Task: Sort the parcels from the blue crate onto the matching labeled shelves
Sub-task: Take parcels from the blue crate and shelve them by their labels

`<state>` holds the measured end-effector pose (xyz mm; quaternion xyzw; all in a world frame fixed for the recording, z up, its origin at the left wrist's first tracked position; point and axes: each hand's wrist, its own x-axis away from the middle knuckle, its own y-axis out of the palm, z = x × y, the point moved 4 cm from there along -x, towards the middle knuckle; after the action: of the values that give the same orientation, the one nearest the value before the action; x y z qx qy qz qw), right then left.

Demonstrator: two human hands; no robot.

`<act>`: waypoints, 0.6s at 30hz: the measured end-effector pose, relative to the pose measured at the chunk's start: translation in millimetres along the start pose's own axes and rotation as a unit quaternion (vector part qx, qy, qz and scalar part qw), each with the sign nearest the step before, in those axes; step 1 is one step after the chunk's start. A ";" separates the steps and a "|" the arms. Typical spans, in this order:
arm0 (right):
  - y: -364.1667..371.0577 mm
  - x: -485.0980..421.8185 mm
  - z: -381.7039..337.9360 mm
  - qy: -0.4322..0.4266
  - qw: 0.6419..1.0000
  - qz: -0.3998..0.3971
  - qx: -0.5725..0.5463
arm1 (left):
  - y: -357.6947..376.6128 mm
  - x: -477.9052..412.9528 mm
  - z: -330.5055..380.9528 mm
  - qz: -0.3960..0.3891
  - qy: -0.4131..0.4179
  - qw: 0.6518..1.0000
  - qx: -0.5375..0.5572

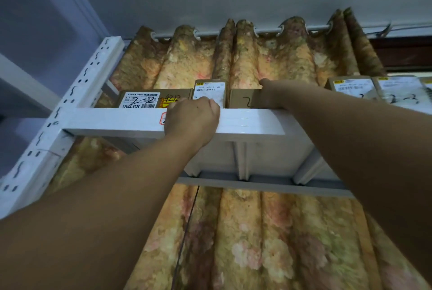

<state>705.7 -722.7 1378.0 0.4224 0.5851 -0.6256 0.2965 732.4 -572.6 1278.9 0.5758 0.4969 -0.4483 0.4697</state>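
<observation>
1. We looked up at one shelf (264, 154), its white front rail (112, 124) running across the view from 9 to 3 o'clock.
2. We counted five parcels standing along it. A sliver at the far 3 o'clock edge was too cut off for us to tell what it was.
3. Three parcels sat close together just above centre:
   - a wide labelled carton (140, 100) towards 10 o'clock
   - a narrow upright parcel (209, 91) touching its right end
   - a plain brown parcel (243, 101) with a handwritten mark, just beside that one
4. Two more labelled parcels (348, 86) (397, 90) stood side by side at 2 o'clock, well apart from the three.
5. Our left hand (191, 118) was at centre, its fingers curled over the top edge of the front rail and gripping it, in front of the narrow upright parcel.
6. Our right hand (272, 95) was wrapped round the right end of the plain brown parcel, thumb on top. Its fingers were hidden behind the box.
7. One red-edged label (163, 118) on the rail showed partly beside the left hand.
8. One flowered curtain (245, 231) hung behind the shelf, and one slotted white post (70, 102) rose at 9 o'clock.
</observation>
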 end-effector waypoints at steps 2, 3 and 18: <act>2.4 -1.5 -2.1 0.016 1.000 -0.004 0.011 | -1.7 1.3 0.6 0.001 -0.009 1.000 -0.005; 3.2 -1.6 -3.1 0.023 1.000 -0.004 0.014 | -1.7 1.7 0.1 -0.004 -0.012 1.000 0.000; -4.9 11.7 -9.8 -0.003 0.993 0.097 -0.068 | -4.2 3.6 -4.3 -0.011 -0.079 0.993 0.083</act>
<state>697.7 -710.9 1370.5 0.4542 0.5817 -0.5536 0.3858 728.8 -567.5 1275.7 0.5697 0.4261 -0.5372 0.4532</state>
